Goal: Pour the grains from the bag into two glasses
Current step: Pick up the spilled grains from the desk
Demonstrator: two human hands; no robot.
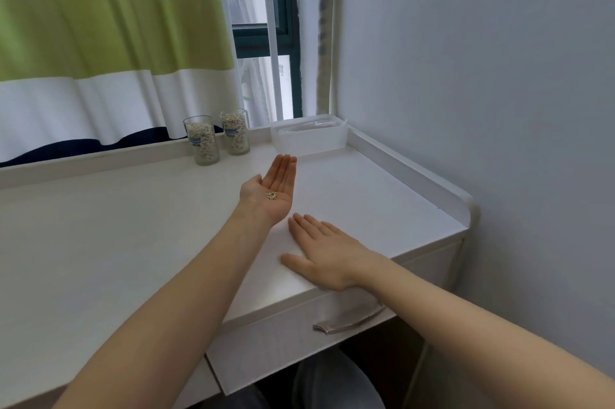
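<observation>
Still risky: few loose pale grains cupped on flat, upturned left hand; any tilt, spilled onto white desk; right hand flat, empty.

soft daylight from the window; edges bend, slightly soft.

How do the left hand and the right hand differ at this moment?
The left hand is turned palm up above the desk, while the right hand lies palm down on it. The left hand carries a few grains on its palm; the right hand carries nothing. Both have straight fingers.
</observation>
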